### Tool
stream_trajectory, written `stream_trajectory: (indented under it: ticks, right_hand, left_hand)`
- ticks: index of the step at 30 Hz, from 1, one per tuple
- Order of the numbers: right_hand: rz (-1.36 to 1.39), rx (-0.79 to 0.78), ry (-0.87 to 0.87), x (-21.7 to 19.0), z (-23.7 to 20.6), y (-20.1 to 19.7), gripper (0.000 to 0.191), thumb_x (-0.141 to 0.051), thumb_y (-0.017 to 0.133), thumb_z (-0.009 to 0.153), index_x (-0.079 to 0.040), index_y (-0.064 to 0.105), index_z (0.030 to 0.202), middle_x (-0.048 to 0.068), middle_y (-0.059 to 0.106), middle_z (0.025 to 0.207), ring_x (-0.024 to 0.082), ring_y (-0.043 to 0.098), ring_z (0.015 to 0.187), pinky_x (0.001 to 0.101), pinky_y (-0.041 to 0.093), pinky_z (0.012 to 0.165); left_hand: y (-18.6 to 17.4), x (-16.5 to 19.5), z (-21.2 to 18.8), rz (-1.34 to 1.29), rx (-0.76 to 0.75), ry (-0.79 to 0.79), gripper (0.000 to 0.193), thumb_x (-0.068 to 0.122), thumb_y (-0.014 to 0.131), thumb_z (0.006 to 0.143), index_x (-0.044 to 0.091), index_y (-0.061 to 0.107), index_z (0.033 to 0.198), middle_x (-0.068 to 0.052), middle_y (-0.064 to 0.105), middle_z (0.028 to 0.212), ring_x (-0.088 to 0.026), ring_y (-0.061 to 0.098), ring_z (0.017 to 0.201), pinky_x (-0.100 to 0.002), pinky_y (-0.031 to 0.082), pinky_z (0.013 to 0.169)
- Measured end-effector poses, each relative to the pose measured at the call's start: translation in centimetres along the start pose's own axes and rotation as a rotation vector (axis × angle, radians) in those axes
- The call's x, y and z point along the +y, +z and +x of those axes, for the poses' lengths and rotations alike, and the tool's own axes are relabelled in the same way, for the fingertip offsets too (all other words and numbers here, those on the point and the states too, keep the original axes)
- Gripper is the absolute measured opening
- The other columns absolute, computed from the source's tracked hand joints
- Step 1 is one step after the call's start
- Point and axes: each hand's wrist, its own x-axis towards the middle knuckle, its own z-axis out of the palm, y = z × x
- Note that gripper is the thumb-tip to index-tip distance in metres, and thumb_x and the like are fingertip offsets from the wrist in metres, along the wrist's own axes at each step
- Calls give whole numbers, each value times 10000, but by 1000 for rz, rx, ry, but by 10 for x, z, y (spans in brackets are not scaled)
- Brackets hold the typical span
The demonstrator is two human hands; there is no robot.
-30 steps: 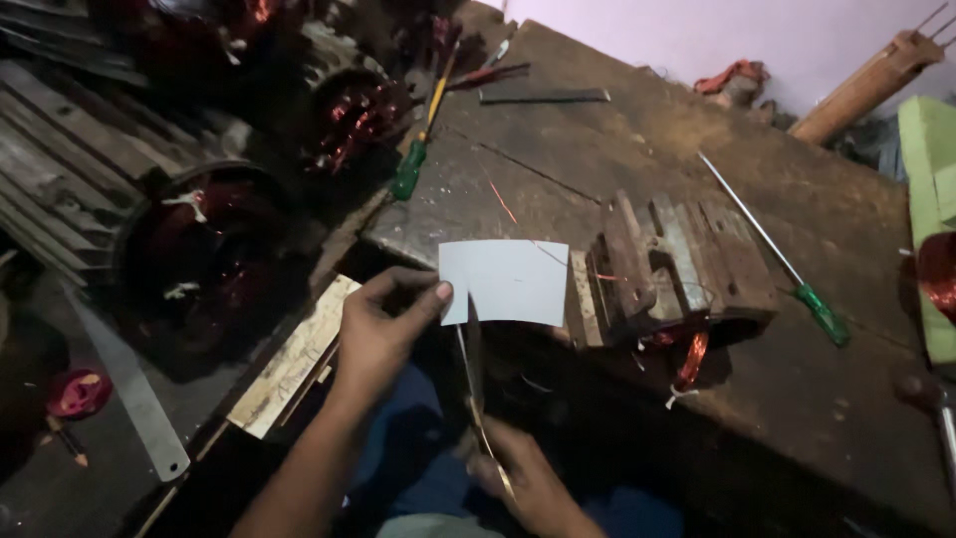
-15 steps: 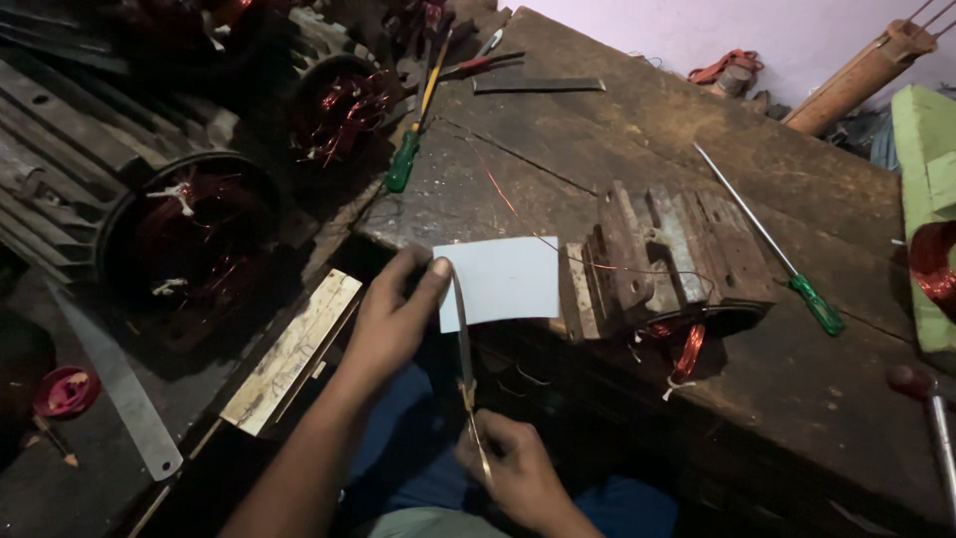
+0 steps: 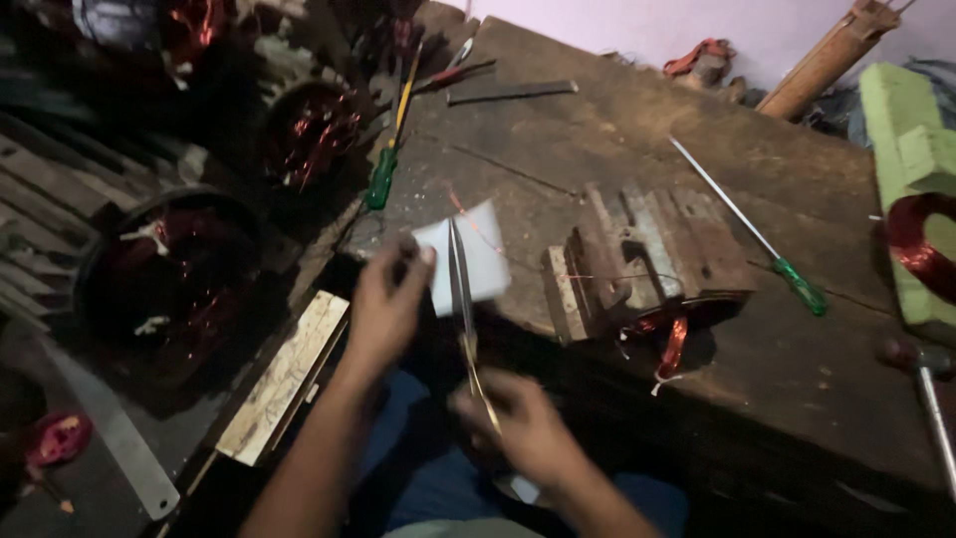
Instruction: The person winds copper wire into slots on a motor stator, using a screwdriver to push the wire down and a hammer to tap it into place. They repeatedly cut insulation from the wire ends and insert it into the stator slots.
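My left hand (image 3: pixel 386 304) pinches the left edge of a small white sheet of paper (image 3: pixel 482 261) and holds it up over the front edge of a dark wooden workbench (image 3: pixel 637 130). In my right hand (image 3: pixel 523 428), lower down, is a pair of scissors (image 3: pixel 463 304). Their long blades point up and run across the middle of the sheet. The picture is blurred around both hands.
A metal block with copper wire (image 3: pixel 647 264) sits just right of the paper. Green-handled screwdrivers (image 3: pixel 797 284) (image 3: pixel 381 179) lie on the bench. Motor stators with copper windings (image 3: pixel 174 269) (image 3: pixel 314 130) stand at the left, a wooden strip (image 3: pixel 284 374) and a metal ruler (image 3: pixel 115 428) below.
The paper has turned, so less of its width shows, and the scissor blades have moved further up across it. Both hands have shifted slightly; the camera view has also moved.
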Motion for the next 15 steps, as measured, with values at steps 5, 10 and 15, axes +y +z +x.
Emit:
stream_trajectory:
  ticks: [5,10,15]
  right_hand:
    - [-442,197,-289,-82,68,-24,414,-343,611,979,-86,659,1300,148,712,1168,272,678,1108,385,499,948]
    - [-496,415,-813,-65,18,-22,313,-215,592,1032,-26,691,1261,211,681,1315,367,649,1249,430,493,1049]
    - [-188,204,-455,-20,-40,-40,297,-198,623,986,-40,716,1219,136,772,1143,269,750,1080,357,569,942]
  left_hand:
    - [-17,32,35,560,221,454,254,169,699,995,-28,656,1149,-241,682,1073,-348,682,901,-390,543,765]
    - [-34,39,-31,351,142,374,273,88,677,948,-27,646,1193,-196,683,1116,-329,671,1040,-402,505,915]
    - [10,24,-92,-23,-399,420,165,-20,695,826,78,685,958,-162,710,1144,-323,646,1213,-438,480,1070]
